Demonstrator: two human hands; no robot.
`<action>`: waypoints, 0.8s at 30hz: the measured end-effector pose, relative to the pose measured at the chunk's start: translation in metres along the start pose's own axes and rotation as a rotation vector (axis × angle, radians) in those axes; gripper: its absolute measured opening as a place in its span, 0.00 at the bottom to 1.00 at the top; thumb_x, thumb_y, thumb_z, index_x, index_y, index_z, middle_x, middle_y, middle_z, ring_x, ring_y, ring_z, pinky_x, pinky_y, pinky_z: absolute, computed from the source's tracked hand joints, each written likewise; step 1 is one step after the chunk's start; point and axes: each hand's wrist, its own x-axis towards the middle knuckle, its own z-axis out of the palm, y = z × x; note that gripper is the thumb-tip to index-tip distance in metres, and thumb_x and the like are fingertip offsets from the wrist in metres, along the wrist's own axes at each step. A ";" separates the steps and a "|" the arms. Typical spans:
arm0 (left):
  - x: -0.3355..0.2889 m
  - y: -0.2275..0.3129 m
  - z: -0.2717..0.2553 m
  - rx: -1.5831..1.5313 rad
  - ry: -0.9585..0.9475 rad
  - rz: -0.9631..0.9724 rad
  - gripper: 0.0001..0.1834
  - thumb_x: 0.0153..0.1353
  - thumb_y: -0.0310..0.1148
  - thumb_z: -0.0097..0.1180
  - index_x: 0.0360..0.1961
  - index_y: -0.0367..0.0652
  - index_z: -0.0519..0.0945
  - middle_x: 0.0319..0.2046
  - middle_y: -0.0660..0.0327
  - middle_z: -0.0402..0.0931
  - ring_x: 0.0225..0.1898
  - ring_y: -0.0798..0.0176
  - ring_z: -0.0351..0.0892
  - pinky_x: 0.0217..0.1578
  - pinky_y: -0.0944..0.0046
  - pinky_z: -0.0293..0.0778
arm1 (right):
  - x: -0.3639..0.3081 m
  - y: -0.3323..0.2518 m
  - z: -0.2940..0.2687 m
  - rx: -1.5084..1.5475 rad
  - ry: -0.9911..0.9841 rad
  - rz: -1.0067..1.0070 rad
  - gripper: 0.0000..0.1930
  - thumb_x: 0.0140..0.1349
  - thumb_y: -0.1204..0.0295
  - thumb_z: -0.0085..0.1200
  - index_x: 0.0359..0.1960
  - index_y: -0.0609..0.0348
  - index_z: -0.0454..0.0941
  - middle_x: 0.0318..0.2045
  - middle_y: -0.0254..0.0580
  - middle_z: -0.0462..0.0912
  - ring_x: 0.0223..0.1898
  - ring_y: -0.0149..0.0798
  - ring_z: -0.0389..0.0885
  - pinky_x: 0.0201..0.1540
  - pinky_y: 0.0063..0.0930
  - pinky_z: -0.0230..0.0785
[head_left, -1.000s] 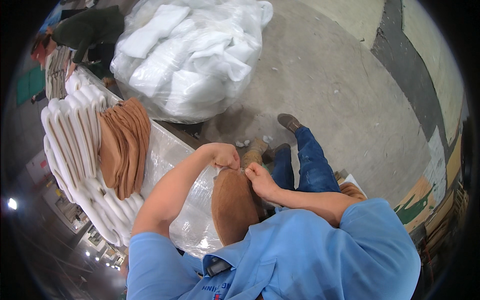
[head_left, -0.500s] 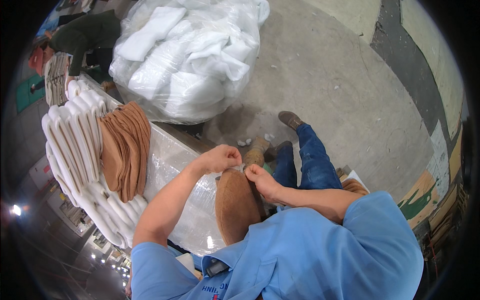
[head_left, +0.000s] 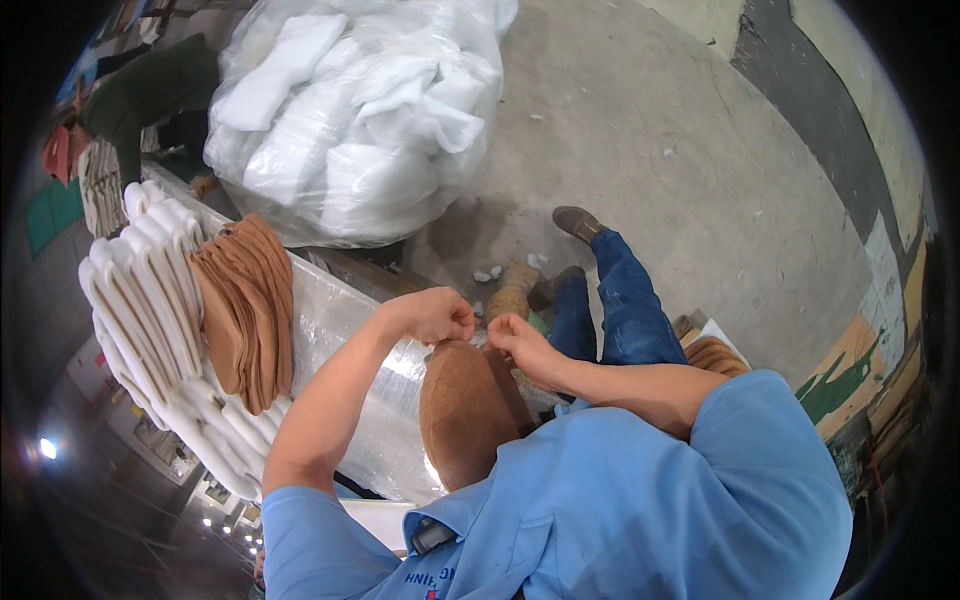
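A brown suede-like cushion piece (head_left: pixel 458 415) stands on end against my body, its rounded tip pointing away from me. Just above that tip is my left hand (head_left: pixel 438 314), thumb and fingers pinched together. My right hand (head_left: pixel 525 350) is also pinched, at the piece's far right corner, with its fingertips close to the left ones. Whatever sits between the fingers of either hand is too small to make out. The right hand partly covers the cushion's side.
A plastic-wrapped table (head_left: pixel 335 320) lies to my left, bearing folded brown covers (head_left: pixel 245 310) and stacked white padding (head_left: pixel 150 290). Beyond it bulges a large clear bag of white wadding (head_left: pixel 360 130). Another person (head_left: pixel 150 90) bends at the far left. More brown pieces (head_left: pixel 715 355) lie at my right.
The view has shifted slightly. My hands stay at the cushion's tip, still pinched, with the right fingertips a little farther up. The cushion remains upright against me.
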 end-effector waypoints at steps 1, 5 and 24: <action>0.001 0.001 -0.001 0.024 -0.019 -0.007 0.06 0.69 0.31 0.63 0.38 0.39 0.85 0.25 0.67 0.80 0.25 0.70 0.78 0.25 0.65 0.74 | -0.001 0.002 -0.003 -0.011 -0.015 0.014 0.05 0.76 0.68 0.55 0.48 0.53 0.77 0.34 0.28 0.78 0.36 0.27 0.73 0.41 0.27 0.66; 0.002 0.007 -0.006 0.084 -0.083 -0.015 0.06 0.69 0.31 0.63 0.38 0.39 0.86 0.25 0.65 0.81 0.25 0.69 0.78 0.26 0.64 0.75 | 0.003 0.011 -0.010 -0.104 -0.201 0.043 0.09 0.77 0.68 0.54 0.52 0.55 0.80 0.40 0.29 0.82 0.42 0.26 0.77 0.48 0.23 0.70; 0.035 -0.024 -0.010 -0.099 -0.356 -0.069 0.10 0.71 0.38 0.63 0.39 0.43 0.87 0.21 0.73 0.73 0.19 0.76 0.65 0.19 0.67 0.59 | 0.000 0.025 0.002 -0.398 0.118 -0.357 0.07 0.75 0.70 0.56 0.42 0.61 0.80 0.34 0.36 0.84 0.38 0.31 0.78 0.45 0.31 0.72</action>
